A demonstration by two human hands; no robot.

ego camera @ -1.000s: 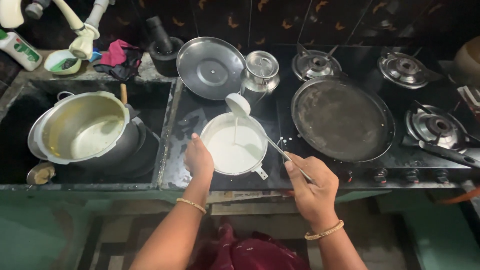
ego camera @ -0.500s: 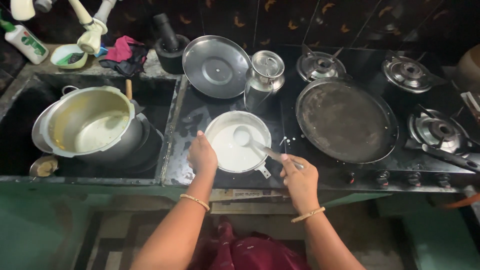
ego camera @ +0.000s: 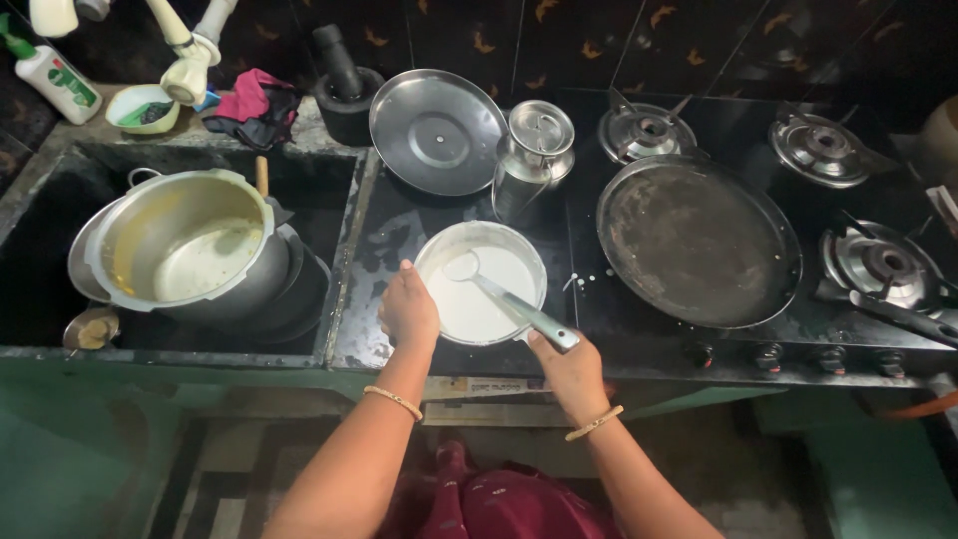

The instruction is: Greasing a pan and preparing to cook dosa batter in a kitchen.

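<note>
Gripping the ladle (ego camera: 504,299) handle, the right hand (ego camera: 571,371) angles it up-left into the batter pot (ego camera: 481,282) at the worktop's front edge; the left hand (ego camera: 409,309) clasps the pot's rim.

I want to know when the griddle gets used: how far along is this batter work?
Done: white batter fills the bowl. In hand: left hand steadies the bowl, right hand holds the ladle in it. Left: the griddle is bare.
</note>
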